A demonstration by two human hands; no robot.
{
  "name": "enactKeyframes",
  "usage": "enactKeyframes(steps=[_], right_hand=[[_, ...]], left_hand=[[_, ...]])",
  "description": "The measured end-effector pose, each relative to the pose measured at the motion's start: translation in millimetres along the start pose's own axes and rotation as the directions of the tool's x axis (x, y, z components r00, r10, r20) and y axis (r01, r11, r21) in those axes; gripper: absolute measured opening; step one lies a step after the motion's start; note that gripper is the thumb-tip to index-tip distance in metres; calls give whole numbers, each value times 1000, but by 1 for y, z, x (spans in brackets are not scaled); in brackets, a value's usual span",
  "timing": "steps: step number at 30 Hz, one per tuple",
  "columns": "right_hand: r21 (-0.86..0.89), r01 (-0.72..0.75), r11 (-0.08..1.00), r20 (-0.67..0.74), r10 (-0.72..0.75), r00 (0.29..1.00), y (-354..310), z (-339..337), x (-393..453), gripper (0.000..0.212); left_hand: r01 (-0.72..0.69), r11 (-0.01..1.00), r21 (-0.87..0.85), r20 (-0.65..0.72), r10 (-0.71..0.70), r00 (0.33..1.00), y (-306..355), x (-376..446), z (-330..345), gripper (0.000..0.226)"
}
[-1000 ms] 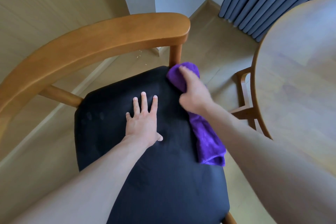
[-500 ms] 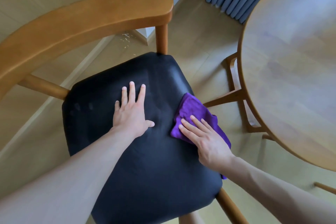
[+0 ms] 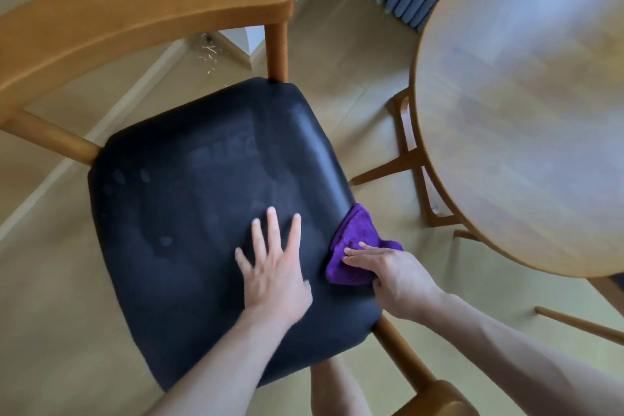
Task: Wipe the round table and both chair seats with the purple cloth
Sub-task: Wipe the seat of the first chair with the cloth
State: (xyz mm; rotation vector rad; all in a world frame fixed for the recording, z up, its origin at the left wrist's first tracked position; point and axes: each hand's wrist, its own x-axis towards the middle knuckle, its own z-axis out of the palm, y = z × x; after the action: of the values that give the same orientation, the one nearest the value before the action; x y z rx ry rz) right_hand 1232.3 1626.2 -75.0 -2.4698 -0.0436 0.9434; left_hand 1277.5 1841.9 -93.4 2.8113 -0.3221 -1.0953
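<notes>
Left hand (image 3: 273, 275) lies flat, fingers spread, on the smooth black padded chair seat (image 3: 189, 213); right hand (image 3: 396, 277) presses the fuzzy purple cloth (image 3: 354, 240) at its rounded edge, fingers straight.

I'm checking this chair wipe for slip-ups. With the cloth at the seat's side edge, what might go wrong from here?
1. The purple cloth already hangs partly past the black seat edge under the right hand; another outward stroke may drop it to the floor.
2. The left hand presses flat on the seat and could leave fresh prints like the smudges visible near the seat's back.
</notes>
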Motion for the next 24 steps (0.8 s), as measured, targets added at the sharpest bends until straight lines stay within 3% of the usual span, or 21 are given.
enactKeyframes(steps=[4, 6, 10, 12, 14, 17, 24], right_hand=[[101, -200, 975, -40, 205, 978, 6, -23, 1, 67], [239, -262, 935, -86, 289, 954, 5, -37, 6, 69], [466, -174, 867, -307, 343, 888, -16, -55, 35, 77], [407, -79, 910, -312, 220, 924, -29, -47, 51, 85], [242, -13, 970, -182, 59, 981, -35, -27, 57, 92], [-78, 85, 993, -1, -86, 996, -24, 4, 45, 96], [-117, 205, 972, 122, -191, 974, 7, 25, -9, 85]], left_hand=[[-4, 990, 142, 74, -6, 997, -10, -9, 11, 133], [-13, 984, 176, 85, -2, 996, -11, -7, 8, 135], [11, 984, 176, 100, -29, 995, -7, -7, 6, 136], [17, 984, 175, 94, -34, 995, -7, -7, 9, 137], [27, 984, 173, 77, -41, 996, -8, -7, 11, 139], [34, 988, 152, 72, -46, 996, -8, -8, 11, 139], [69, 995, 67, 50, -72, 996, -7, -9, 11, 140]])
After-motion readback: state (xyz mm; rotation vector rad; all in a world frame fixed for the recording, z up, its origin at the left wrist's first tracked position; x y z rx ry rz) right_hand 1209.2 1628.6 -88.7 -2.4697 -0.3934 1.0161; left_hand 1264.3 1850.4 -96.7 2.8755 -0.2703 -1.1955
